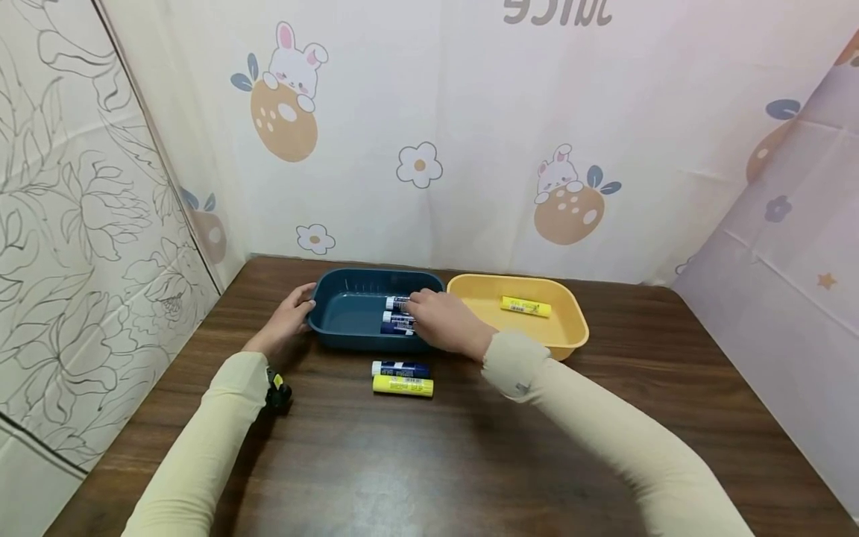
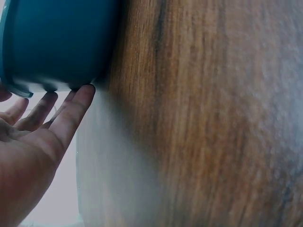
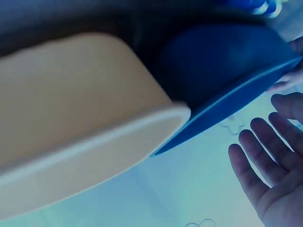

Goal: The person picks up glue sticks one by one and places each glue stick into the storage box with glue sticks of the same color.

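Note:
A dark blue tray (image 1: pixel 349 335) stands at the back of the table, with blue-and-white glue sticks (image 1: pixel 399 319) lying in its right part. My left hand (image 1: pixel 285 322) touches the tray's left end; in the left wrist view its extended fingers (image 2: pixel 71 113) rest against the outer wall. Over the tray's right end is my right hand (image 1: pixel 446 322), beside the glue sticks and partly covering them. The right wrist view shows that hand's fingers (image 3: pixel 265 165) spread, with nothing seen between them. In front of the tray lie a blue glue stick (image 1: pixel 400 369) and a yellow glue stick (image 1: pixel 403 385), side by side.
A yellow tray (image 1: pixel 570 328) adjoins the blue tray on the right and holds one yellow glue stick (image 1: pixel 526 306). Behind both hangs a printed curtain (image 1: pixel 483 201). The brown wooden table (image 1: pixel 376 462) extends toward me, and a black device (image 1: pixel 278 391) is at my left wrist.

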`<action>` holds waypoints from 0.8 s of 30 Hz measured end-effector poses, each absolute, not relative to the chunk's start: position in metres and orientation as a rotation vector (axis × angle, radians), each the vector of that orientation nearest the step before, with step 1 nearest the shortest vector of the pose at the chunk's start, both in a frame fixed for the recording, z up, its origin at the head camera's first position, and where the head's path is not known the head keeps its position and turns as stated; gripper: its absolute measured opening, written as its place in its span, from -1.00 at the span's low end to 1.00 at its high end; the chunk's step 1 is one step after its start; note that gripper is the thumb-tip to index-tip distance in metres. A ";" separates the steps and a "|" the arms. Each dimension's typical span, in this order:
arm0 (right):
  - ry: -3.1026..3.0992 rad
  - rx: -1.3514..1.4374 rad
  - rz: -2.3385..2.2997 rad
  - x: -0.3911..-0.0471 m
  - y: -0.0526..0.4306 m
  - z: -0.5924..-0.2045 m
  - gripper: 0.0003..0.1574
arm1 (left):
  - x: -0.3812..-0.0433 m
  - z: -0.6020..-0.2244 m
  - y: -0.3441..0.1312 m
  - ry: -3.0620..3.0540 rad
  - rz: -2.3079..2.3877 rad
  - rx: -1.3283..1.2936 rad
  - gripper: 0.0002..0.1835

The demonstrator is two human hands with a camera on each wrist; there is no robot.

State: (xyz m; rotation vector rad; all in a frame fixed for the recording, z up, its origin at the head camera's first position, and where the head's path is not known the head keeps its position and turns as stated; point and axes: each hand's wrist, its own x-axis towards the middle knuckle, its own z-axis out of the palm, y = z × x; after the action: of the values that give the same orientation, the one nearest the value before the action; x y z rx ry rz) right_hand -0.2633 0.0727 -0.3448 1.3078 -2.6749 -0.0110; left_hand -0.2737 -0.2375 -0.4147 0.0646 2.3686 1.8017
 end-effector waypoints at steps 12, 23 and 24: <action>-2.685 1.380 0.170 -0.213 0.105 -0.378 -0.61 | -0.273 -0.411 -0.237 2.370 1.794 0.082 -0.43; -2.564 1.445 0.049 -0.197 0.094 -0.404 -0.55 | -0.274 -0.415 -0.237 2.367 1.806 0.079 -0.43; -2.552 1.446 0.037 -0.197 0.093 -0.406 -0.56 | -0.274 -0.415 -0.237 2.363 1.811 0.083 -0.43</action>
State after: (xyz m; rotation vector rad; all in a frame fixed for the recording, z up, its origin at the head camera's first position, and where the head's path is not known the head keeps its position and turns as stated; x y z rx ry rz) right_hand -0.1968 0.0928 -0.4062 1.4463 -2.5521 0.0375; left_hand -0.2739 -0.2368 -0.4145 0.0830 2.3633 1.8108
